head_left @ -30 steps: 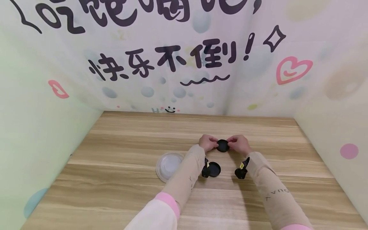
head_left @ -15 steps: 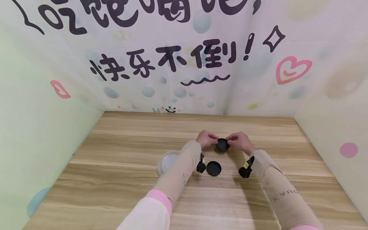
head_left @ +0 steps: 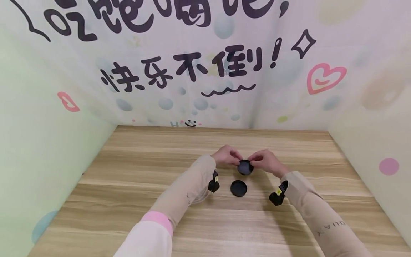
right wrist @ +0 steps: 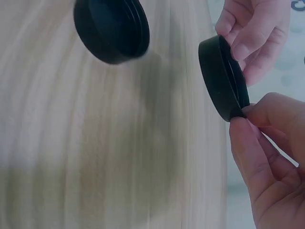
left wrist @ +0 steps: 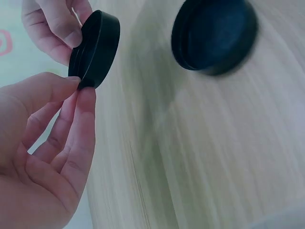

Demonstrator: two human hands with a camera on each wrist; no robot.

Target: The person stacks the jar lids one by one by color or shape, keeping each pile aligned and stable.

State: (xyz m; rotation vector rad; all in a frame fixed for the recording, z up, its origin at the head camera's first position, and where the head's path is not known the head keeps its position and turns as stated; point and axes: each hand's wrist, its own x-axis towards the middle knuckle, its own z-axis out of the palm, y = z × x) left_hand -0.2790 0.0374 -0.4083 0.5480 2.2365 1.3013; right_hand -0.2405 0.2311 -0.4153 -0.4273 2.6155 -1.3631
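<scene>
A shallow round black lid [head_left: 245,167] is held up by both hands, tilted so its hollow inside faces the head camera. My left hand [head_left: 228,156] pinches its left rim between thumb and fingers. On the opposite rim my right hand [head_left: 266,161] does the same. The left wrist view shows the lid [left wrist: 97,52] edge-on, gripped at the rim by the left thumb and fingertips. In the right wrist view, the right thumb and a finger pinch the lid [right wrist: 221,78] at its lower edge. A second round black lid [head_left: 239,188] lies hollow side up on the table, nearer me.
A clear round plastic container [head_left: 201,197] stands left of the second lid, mostly hidden under the left sleeve. The wood-grain table [head_left: 154,146] ends at a printed wall [head_left: 224,110] behind, with side walls left and right. Small black cameras [head_left: 213,182] hang at the wrists.
Both hands have tipped the held lid so its inside shows more, and brought it slightly left and nearer me. The left forearm has swung left, covering more of the clear container.
</scene>
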